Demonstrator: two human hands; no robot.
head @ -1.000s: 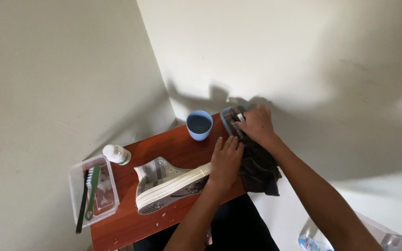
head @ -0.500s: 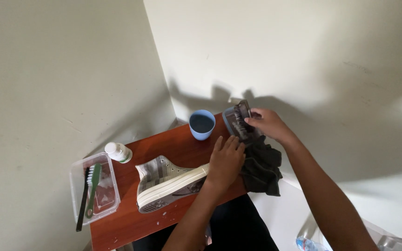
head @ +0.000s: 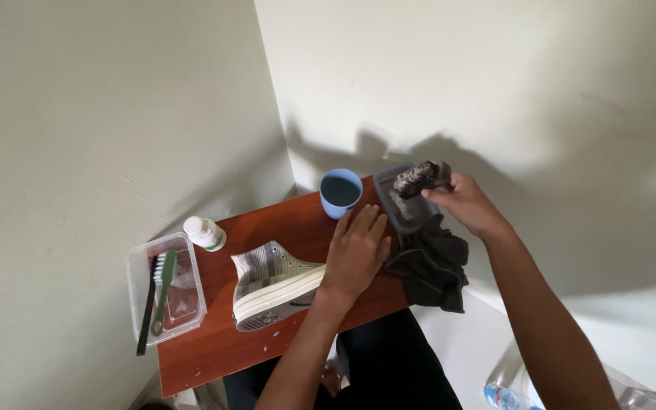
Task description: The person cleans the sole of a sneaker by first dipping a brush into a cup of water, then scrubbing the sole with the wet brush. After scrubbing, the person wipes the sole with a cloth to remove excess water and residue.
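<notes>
right hand (head: 468, 205) fingers pinched on brush (head: 421, 176) above tray (head: 389, 199), left hand (head: 357, 250) flat, fingers spread, on shoe (head: 276, 282), cup (head: 341, 192) just past fingertips, cloth (head: 430, 262) beside

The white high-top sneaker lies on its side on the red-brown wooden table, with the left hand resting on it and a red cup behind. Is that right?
Nearly: in the head view the cup is blue, not red. The white high-top sneaker does lie on its side on the red-brown wooden table under the left hand.
</notes>
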